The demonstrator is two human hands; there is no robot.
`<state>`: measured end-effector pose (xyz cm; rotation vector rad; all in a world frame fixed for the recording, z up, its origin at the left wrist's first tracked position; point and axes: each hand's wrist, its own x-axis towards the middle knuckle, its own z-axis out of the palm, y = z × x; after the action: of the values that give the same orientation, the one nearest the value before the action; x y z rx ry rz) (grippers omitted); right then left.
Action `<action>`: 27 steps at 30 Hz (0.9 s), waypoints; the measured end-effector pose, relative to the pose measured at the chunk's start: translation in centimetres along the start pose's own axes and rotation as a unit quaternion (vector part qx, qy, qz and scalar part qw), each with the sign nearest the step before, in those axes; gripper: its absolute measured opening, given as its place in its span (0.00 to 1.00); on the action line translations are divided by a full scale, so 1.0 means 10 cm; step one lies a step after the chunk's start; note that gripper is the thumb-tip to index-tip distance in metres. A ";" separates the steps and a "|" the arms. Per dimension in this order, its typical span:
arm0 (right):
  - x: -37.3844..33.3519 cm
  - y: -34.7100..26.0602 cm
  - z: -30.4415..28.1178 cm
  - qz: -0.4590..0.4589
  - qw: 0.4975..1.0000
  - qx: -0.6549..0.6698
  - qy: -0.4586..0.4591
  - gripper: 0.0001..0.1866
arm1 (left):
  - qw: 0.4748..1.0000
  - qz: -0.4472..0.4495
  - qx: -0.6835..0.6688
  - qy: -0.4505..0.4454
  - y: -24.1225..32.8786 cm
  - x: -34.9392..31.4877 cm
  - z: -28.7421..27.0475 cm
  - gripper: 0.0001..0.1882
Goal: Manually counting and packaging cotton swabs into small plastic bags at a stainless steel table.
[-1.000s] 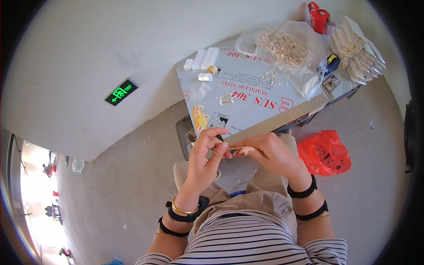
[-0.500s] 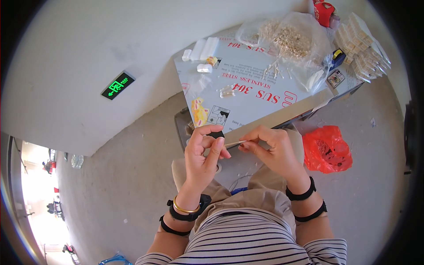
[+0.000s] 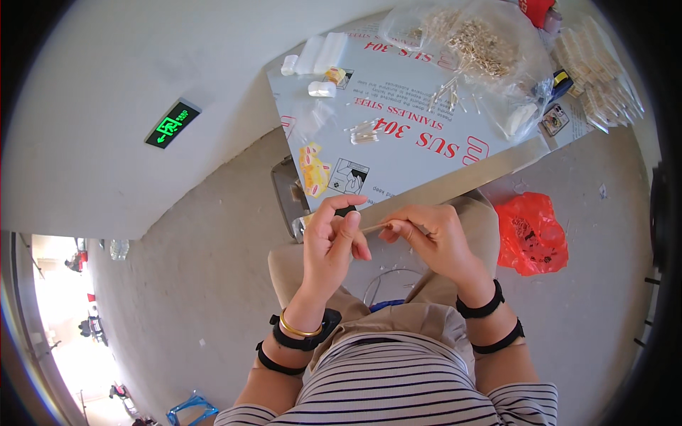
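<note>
Over the lap, just below the table [image 3: 455,186] edge, left hand [image 3: 332,241] and right hand [image 3: 433,238] pinch a thin stick [image 3: 375,227] between fingertips, apparently mid-assembly; next calls for steady alignment

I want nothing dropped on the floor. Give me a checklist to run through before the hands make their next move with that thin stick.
1. Right hand pinches the thin stick: ok.
2. Left hand meets the stick's free end: ok, its fingers close around the tip.
3. Whether anything sits on that tip: cannot tell, too small.
4. Work held over the lap, just below the table edge: ok.
5. Loose sticks lie well in from the table edge: ok.
6. Clear bag of small pieces rests fully on the table: ok.
</note>
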<state>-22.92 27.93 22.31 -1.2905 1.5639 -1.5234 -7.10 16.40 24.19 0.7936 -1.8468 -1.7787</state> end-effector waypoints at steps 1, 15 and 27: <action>0.03 0.03 0.00 0.019 1.000 0.018 0.005 0.04 | 1.000 -0.003 -0.001 -0.001 -0.02 0.04 0.00 0.14; 0.17 0.15 -0.16 0.086 0.982 0.167 0.005 0.12 | 0.989 0.109 0.093 0.037 -0.09 0.29 0.02 0.03; -0.11 -0.25 -0.17 0.000 0.997 0.068 0.042 0.04 | 0.930 0.225 0.286 0.048 0.26 -0.09 -0.04 0.03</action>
<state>-23.51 29.95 24.76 -1.1647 1.4816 -1.6735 -6.44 16.68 26.88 0.5626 -2.2822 -0.9091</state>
